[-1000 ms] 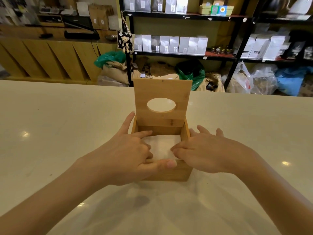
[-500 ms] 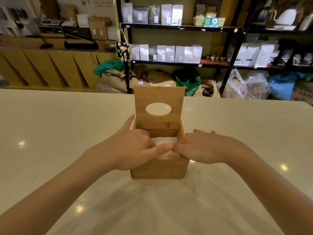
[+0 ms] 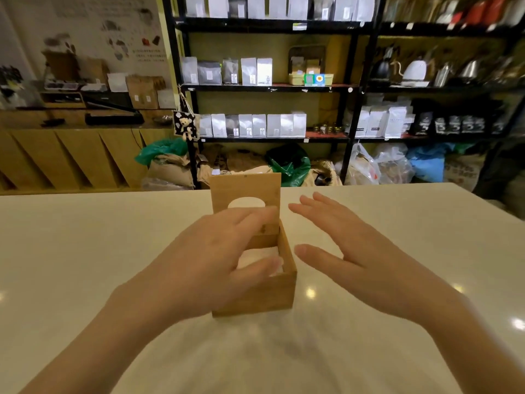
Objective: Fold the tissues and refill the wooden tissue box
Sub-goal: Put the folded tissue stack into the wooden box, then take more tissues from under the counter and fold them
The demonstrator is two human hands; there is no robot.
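A wooden tissue box (image 3: pixel 264 294) stands on the white counter in front of me. Its lid (image 3: pixel 245 189), with an oval hole, stands upright at the far side. White folded tissues (image 3: pixel 260 255) lie inside the box. My left hand (image 3: pixel 210 263) hovers over the box's left part, fingers spread, reaching up to the lid's lower edge, thumb over the tissues; I cannot tell if it touches them. My right hand (image 3: pixel 349 251) is open just right of the box, apart from it, holding nothing.
The white counter (image 3: pixel 85 251) stretches wide on both sides of the box. Behind it stand black shelves (image 3: pixel 272 88) with white pouches, kettles at the right, sacks and plastic bags on the floor, and a wooden cabinet (image 3: pixel 71 155) at the left.
Both hands have lifted off the tissues. My right hand has moved out to the right of the box and opened; my left hand has risen toward the lid. The view has tilted up.
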